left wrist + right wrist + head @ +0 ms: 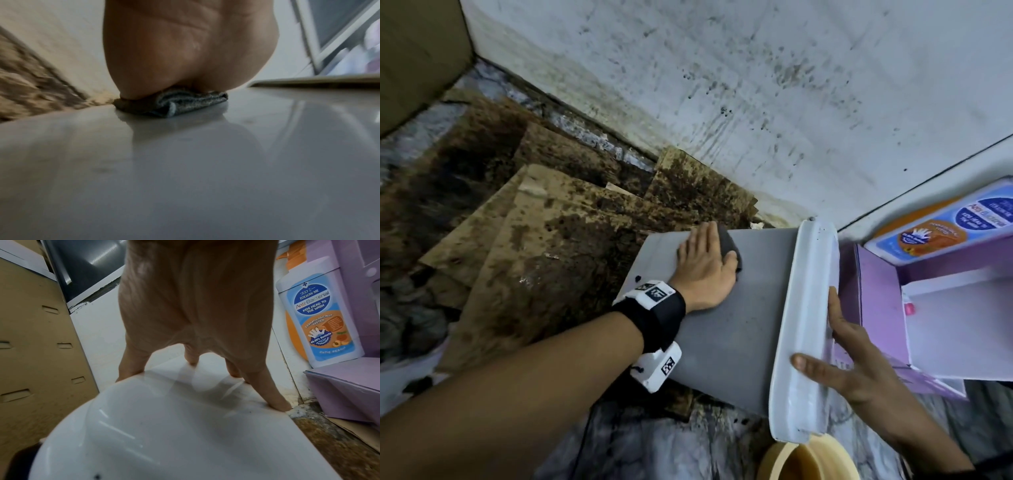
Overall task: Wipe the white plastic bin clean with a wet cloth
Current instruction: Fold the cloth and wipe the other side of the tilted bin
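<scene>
The white plastic bin (739, 325) lies on its side on the floor, its grey-looking side wall facing up and its white rim (804, 308) to the right. My left hand (702, 263) lies flat on a folded dark cloth (727, 243) and presses it against the far end of that wall. The left wrist view shows the palm (185, 56) on the cloth (191, 102) over the glossy bin surface (185, 162). My right hand (852, 359) grips the rim, thumb on the outside and fingers over the inner edge. The right wrist view shows that hand (195, 305) spanning the bin's white plastic (164, 426).
Stained, mouldy cardboard sheets (551, 222) cover the floor left of the bin, below a speckled white wall (756, 85). A purple box (928, 308) and a body-wash bottle (941, 219) stand right of the rim. A yellow bowl (801, 462) sits at the near edge, and a cardboard box (414, 51) at top left.
</scene>
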